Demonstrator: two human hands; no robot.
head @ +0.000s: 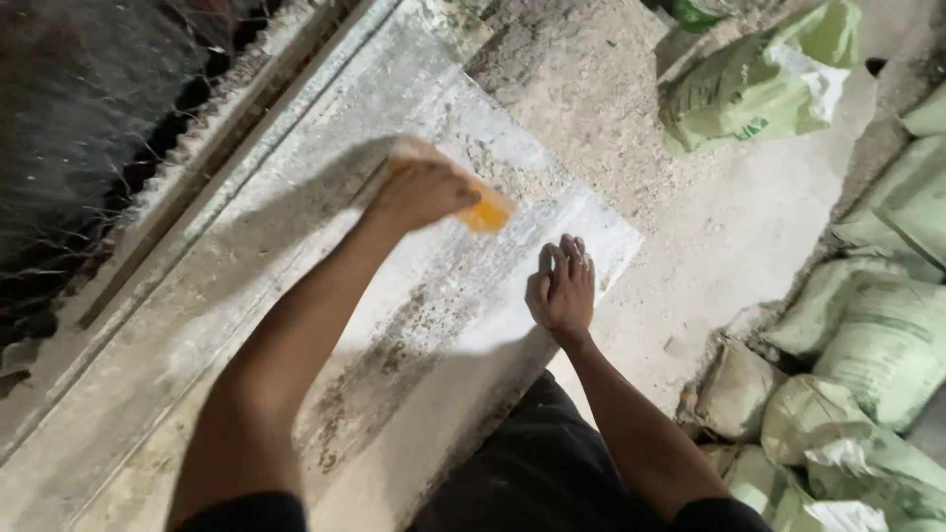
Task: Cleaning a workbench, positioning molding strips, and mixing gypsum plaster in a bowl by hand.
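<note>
My left hand (422, 189) is closed around a tool with an orange handle (486, 213), held low over a large pale stone slab (394, 325) that lies flat on the ground. The hand and the tool are blurred. My right hand (562, 286) rests on the slab near its right edge, fingers together and bent, holding nothing. Brown dirt stains (384, 365) streak the middle of the slab. My dark-clothed leg (532, 463) is at the slab's near edge.
Green sacks (764, 89) lie at the top right and several more (867, 345) are stacked along the right side. Dusty concrete floor (719, 227) lies between them and the slab. A dark netted opening (89, 118) and a raised ledge (227, 138) run along the left.
</note>
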